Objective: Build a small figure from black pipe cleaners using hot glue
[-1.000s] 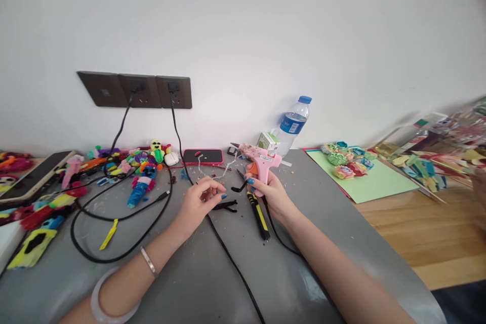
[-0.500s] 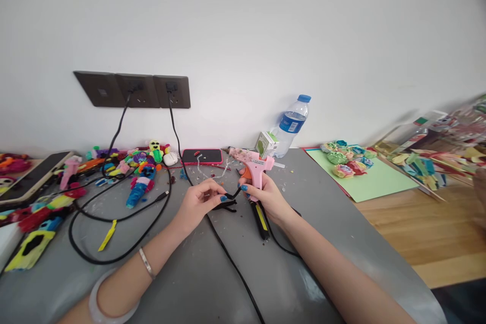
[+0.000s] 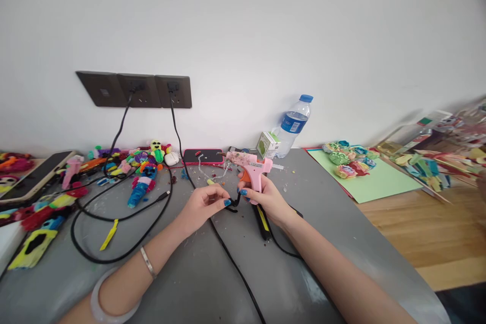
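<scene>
My right hand grips a pink hot glue gun by its handle, nozzle pointing left, held just above the grey mat. My left hand pinches a small black fuzzy piece on the mat, right beside the glue gun's handle. The two hands nearly touch. A black and yellow tool lies on the mat under my right wrist. The glue gun's black cord runs across the mat toward me.
A pile of colourful fuzzy figures and black cables fill the left. A red-cased phone, a small green carton and a water bottle stand by the wall. Green paper with paper flowers lies right.
My right hand has brought the glue gun left and down toward my left hand. My left hand has closed on the black piece and lifted its end slightly.
</scene>
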`<action>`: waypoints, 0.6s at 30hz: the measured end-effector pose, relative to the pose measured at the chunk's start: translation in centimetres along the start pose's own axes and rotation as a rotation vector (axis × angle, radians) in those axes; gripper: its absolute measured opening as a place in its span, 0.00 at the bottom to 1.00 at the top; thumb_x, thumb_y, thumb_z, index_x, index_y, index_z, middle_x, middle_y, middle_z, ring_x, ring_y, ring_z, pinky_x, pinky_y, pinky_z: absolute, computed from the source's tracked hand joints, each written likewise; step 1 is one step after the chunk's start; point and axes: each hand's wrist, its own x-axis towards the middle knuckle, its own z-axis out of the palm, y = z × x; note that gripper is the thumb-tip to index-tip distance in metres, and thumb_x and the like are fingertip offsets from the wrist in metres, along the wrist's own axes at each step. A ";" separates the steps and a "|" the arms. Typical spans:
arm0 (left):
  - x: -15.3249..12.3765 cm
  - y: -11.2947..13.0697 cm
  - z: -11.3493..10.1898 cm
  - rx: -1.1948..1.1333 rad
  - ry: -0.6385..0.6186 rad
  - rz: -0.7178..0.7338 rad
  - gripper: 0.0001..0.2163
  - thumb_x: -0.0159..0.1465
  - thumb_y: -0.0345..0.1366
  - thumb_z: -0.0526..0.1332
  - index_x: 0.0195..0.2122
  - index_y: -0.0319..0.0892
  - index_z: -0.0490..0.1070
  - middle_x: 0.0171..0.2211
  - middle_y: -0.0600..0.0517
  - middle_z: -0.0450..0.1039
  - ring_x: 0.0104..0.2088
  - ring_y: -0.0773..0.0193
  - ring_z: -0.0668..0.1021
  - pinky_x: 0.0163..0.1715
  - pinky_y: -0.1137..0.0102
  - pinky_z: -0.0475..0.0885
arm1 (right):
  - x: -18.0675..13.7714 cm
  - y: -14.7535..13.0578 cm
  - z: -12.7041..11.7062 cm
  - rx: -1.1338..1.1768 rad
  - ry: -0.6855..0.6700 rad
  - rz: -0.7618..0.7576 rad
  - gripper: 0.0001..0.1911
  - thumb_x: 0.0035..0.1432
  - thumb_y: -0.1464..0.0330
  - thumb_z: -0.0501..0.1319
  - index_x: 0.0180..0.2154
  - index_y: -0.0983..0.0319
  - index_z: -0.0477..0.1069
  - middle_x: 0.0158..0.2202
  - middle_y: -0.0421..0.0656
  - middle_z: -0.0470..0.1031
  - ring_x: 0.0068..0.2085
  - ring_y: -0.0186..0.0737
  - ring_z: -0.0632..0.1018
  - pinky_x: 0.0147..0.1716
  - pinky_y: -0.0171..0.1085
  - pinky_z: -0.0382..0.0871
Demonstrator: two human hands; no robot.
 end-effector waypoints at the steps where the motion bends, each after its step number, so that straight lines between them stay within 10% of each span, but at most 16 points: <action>1: 0.0 0.0 0.0 -0.001 -0.005 -0.004 0.12 0.57 0.44 0.69 0.31 0.39 0.75 0.31 0.52 0.68 0.31 0.65 0.70 0.33 0.71 0.66 | 0.0 0.0 0.0 -0.006 -0.005 0.003 0.25 0.44 0.60 0.74 0.43 0.60 0.71 0.33 0.40 0.74 0.29 0.33 0.68 0.23 0.32 0.56; 18: -0.1 -0.2 0.4 0.051 -0.049 -0.054 0.11 0.57 0.42 0.68 0.29 0.38 0.75 0.26 0.54 0.68 0.28 0.68 0.68 0.31 0.72 0.65 | -0.2 0.4 0.3 -0.044 -0.101 0.005 0.25 0.47 0.59 0.73 0.44 0.61 0.70 0.30 0.38 0.71 0.26 0.30 0.65 0.22 0.32 0.55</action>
